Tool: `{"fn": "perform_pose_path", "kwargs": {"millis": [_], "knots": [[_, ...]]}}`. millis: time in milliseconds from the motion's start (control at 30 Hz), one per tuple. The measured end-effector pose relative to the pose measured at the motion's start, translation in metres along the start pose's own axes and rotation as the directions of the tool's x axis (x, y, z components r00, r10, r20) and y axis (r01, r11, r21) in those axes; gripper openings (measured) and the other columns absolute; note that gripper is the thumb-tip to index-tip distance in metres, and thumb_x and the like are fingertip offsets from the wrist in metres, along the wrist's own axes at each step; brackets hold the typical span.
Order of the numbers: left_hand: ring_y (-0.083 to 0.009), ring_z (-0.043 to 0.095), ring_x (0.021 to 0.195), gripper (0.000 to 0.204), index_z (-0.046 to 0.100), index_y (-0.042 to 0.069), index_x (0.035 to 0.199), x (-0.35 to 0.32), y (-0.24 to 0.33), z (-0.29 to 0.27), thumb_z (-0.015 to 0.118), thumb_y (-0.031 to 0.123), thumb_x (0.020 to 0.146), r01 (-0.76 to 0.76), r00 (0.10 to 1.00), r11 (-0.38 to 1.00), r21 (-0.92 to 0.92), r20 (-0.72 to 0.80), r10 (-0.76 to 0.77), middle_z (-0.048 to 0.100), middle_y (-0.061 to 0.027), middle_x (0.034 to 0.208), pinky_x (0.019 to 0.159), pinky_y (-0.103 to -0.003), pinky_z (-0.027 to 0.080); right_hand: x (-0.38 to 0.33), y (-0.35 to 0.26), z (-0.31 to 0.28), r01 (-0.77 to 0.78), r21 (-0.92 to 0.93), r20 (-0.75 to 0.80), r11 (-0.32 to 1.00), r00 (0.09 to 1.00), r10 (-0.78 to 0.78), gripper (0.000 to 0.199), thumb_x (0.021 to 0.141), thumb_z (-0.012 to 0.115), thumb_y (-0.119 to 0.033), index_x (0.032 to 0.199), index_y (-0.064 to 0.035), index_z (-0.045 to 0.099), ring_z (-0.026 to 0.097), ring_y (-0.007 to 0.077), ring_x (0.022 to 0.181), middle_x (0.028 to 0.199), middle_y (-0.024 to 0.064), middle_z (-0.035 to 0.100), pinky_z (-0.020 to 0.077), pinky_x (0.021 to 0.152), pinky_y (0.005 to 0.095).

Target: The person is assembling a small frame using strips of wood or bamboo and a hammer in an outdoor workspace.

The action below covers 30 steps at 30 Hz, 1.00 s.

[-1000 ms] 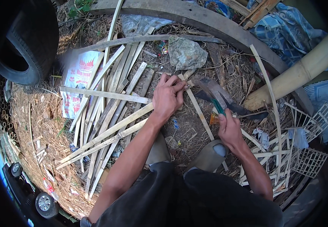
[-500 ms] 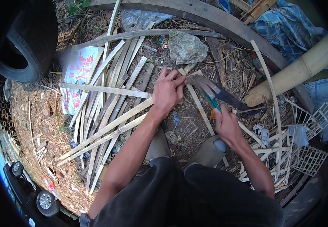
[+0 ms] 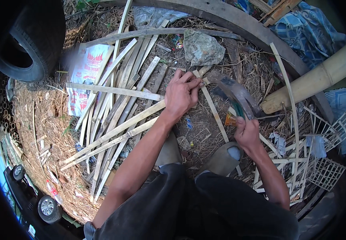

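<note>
My left hand (image 3: pixel 183 93) is closed, fingers pressed around pale bamboo strips (image 3: pixel 127 129). The strips run from the lower left, under my forearm, to the hand; their far ends are mostly hidden by the fingers. In my right hand (image 3: pixel 247 132) is a large knife (image 3: pixel 232 89) with a green handle. Its broad blade, smeared by motion, is to the right of my left fingertips and apart from them. Between my hands a thin bamboo slat (image 3: pixel 213 110) slants down toward my right boot (image 3: pixel 223 160).
A heap of slats (image 3: pixel 119 88) and a printed sack (image 3: pixel 87 76) lie left. Beyond my hands sits a rock (image 3: pixel 203 48). To the right are a thick bamboo pole (image 3: pixel 309 82) and plastic lattice pieces (image 3: pixel 327 174). A tyre (image 3: pixel 33 52) stands far left.
My right hand has shifted to the right, and the knife blade has swung away from my left fingertips. My left hand keeps its hold on the strips.
</note>
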State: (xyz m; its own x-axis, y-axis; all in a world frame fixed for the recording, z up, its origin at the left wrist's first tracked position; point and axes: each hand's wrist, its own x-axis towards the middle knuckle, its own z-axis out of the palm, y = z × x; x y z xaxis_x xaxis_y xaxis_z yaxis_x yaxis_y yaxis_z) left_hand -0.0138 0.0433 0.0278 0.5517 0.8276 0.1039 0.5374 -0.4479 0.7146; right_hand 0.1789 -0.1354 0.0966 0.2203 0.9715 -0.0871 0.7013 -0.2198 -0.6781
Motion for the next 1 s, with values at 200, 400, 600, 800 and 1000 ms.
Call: {"fn": "perform_pose_path", "kwargs": {"millis": [200, 400, 600, 800, 1000], "knots": [[-0.0268, 0.059, 0.091, 0.017, 0.080, 0.010, 0.097, -0.005, -0.003, -0.001, 0.074, 0.009, 0.081, -0.002, 1.000, 1.000, 0.002, -0.019, 0.002, 0.066, -0.0034, 0.092, 0.076, -0.040, 0.054, 0.009, -0.024, -0.004, -0.144, 0.154, 0.060, 0.978, 0.989, 0.136, 0.031, 0.109, 0.051, -0.023, 0.118, 0.0058, 0.057, 0.065, 0.0448, 0.058, 0.061, 0.0232, 0.056, 0.0455, 0.052, 0.0466], [-0.0267, 0.060, 0.092, 0.016, 0.081, 0.010, 0.099, -0.003, -0.004, -0.001, 0.075, 0.012, 0.083, -0.016, 1.000, 1.000, -0.015, -0.025, 0.016, 0.067, -0.0036, 0.093, 0.077, -0.040, 0.054, 0.019, -0.016, -0.006, -0.128, -0.034, 0.135, 0.991, 0.982, 0.131, 0.030, 0.109, 0.050, -0.021, 0.116, 0.0066, 0.058, 0.063, 0.0490, 0.062, 0.063, 0.0259, 0.057, 0.0462, 0.055, 0.0484], [-0.0266, 0.061, 0.097, 0.018, 0.081, 0.010, 0.101, -0.003, 0.000, 0.000, 0.075, 0.014, 0.085, 0.026, 1.000, 0.999, -0.026, 0.011, -0.026, 0.069, -0.0042, 0.097, 0.080, -0.040, 0.055, 0.004, 0.007, -0.008, -0.010, 0.071, 0.002, 0.997, 1.000, 0.010, 0.029, 0.108, 0.049, -0.020, 0.116, 0.0063, 0.058, 0.063, 0.0484, 0.063, 0.065, 0.0253, 0.059, 0.0490, 0.057, 0.0475], [-0.0262, 0.059, 0.090, 0.016, 0.082, 0.014, 0.096, -0.010, -0.001, 0.000, 0.075, 0.013, 0.082, -0.009, 0.999, 1.000, 0.007, -0.032, 0.009, 0.066, -0.0023, 0.091, 0.076, -0.040, 0.054, 0.000, -0.005, -0.009, -0.166, 0.196, 0.024, 0.966, 0.986, 0.164, 0.023, 0.108, 0.048, -0.019, 0.108, 0.0030, 0.054, 0.063, 0.0495, 0.065, 0.072, 0.0250, 0.064, 0.0518, 0.060, 0.0468], [-0.0263, 0.060, 0.091, 0.016, 0.082, 0.013, 0.097, -0.006, -0.007, -0.002, 0.076, 0.013, 0.082, -0.055, 0.998, 0.997, 0.060, -0.023, 0.056, 0.067, -0.0023, 0.091, 0.078, -0.040, 0.054, 0.004, -0.007, 0.001, -0.046, -0.051, 0.171, 0.998, 0.984, 0.054, 0.031, 0.106, 0.053, -0.018, 0.124, 0.0062, 0.058, 0.065, 0.0362, 0.055, 0.065, 0.0186, 0.061, 0.0495, 0.055, 0.0428]]}}
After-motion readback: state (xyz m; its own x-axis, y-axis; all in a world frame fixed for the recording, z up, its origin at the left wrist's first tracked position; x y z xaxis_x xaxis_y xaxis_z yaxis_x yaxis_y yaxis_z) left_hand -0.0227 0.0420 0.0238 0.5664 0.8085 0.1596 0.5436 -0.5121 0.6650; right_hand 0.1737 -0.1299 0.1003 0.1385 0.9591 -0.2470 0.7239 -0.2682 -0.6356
